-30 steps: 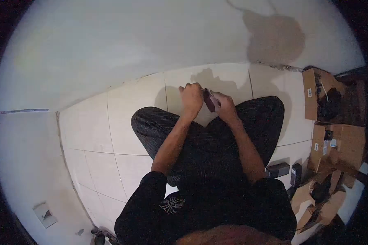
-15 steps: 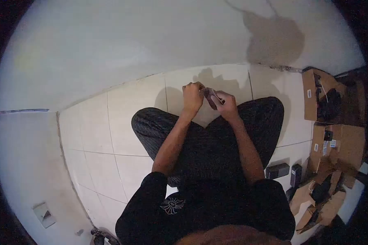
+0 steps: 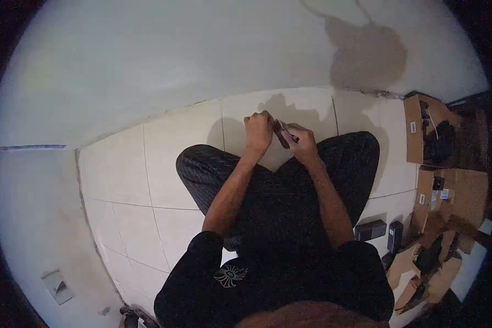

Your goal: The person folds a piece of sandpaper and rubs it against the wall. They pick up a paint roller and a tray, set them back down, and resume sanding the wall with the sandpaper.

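Above my crossed legs, my right hand [image 3: 305,144] is closed around a small, flat, dark reddish-brown object [image 3: 281,135] with a paler edge. Its exact kind is too small and blurred to make out. My left hand [image 3: 258,133] sits just left of it, back of the hand toward me and fingers curled in. The left fingertips meet near the object's upper end. Whatever they pinch there is hidden.
Light floor tiles [image 3: 172,175] run up to a pale wall [image 3: 164,54] in front. On the right stand open cardboard boxes [image 3: 414,128] with dark items inside. Two dark box-shaped things [image 3: 370,229] lie near my right knee. A wall plate [image 3: 58,287] is at lower left.
The reddish-brown object has turned slightly and shows a narrower face. Both hands stay almost in the same place, with small finger shifts.
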Demonstrator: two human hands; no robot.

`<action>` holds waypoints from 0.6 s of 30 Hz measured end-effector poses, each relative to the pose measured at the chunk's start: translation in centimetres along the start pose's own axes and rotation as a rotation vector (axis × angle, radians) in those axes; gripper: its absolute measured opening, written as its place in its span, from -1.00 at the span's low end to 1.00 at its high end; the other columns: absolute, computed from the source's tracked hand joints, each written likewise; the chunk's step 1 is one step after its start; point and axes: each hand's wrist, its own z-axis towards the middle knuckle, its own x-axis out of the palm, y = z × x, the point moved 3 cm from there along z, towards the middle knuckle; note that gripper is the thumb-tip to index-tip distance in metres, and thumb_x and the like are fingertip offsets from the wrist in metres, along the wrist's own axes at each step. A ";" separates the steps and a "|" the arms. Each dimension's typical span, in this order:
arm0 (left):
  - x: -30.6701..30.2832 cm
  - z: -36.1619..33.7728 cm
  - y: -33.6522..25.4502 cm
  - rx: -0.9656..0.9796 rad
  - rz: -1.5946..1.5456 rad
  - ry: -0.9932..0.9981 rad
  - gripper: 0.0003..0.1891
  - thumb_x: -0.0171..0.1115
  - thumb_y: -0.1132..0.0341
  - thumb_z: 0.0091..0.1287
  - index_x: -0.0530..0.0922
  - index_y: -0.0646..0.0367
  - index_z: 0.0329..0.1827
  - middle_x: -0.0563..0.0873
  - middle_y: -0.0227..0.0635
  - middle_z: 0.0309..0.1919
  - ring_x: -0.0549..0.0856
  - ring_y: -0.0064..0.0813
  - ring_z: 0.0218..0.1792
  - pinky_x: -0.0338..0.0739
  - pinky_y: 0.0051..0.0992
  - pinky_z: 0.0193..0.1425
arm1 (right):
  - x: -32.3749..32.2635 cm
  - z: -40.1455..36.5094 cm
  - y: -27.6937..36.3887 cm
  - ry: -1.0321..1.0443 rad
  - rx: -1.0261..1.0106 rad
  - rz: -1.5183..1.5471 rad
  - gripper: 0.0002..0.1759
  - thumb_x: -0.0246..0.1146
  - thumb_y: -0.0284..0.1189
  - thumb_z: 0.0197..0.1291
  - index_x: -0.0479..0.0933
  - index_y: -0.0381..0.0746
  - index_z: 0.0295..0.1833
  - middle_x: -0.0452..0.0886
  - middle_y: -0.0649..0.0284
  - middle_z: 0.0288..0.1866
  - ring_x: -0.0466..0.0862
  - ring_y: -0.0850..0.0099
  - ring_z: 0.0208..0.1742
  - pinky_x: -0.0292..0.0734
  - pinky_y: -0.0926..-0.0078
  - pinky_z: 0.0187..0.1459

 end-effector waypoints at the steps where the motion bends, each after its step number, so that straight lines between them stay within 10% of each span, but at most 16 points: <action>1: 0.0 0.0 -0.2 0.001 0.000 0.000 -0.91 0.27 0.40 0.15 0.62 0.25 -0.38 0.69 -0.09 -0.47 0.69 -0.07 -0.29 0.41 -0.13 -0.05 | 0.1 0.0 -0.2 -0.001 0.000 0.000 -0.70 0.22 -0.44 0.26 0.61 -0.31 0.07 0.68 0.01 -0.05 0.71 0.14 -0.05 0.58 0.35 -0.03; 18: 0.6 0.0 -0.1 -0.042 -0.227 -0.025 -0.92 0.37 0.45 0.11 0.70 0.28 -0.38 0.76 -0.09 -0.38 0.75 -0.14 -0.31 0.58 -0.29 -0.11 | -0.2 -0.2 -0.1 -0.002 0.059 0.040 -0.72 0.24 -0.49 0.23 0.62 -0.26 0.06 0.67 0.01 -0.05 0.71 0.12 -0.08 0.60 0.33 -0.08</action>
